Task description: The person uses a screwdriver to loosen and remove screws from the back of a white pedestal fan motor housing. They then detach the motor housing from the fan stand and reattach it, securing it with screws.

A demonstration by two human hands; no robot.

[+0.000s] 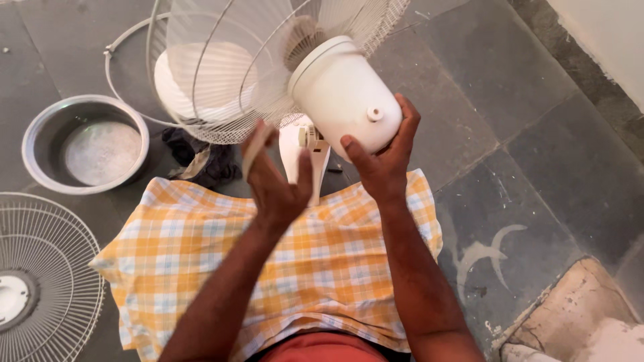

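My right hand (382, 164) cups the fan motor (345, 94) from below, fingers clamped round its smooth white plastic barrel; the motor sits right in that grip, held up over my lap. Left hand (275, 184) is just beside it, fingers loosely together, poss. pinching a small pale strip, can't tell for sure. Rear grille (221, 74), thin wire spokes, hangs beyond the fingertips. Risk, imo: one-handed hold on slick plastic, the top-heavy grille could tip it fwd onto the stone floor (537, 134). Steel bowl (84, 144) and loose front grille (40, 281) lie well left of my fingers.
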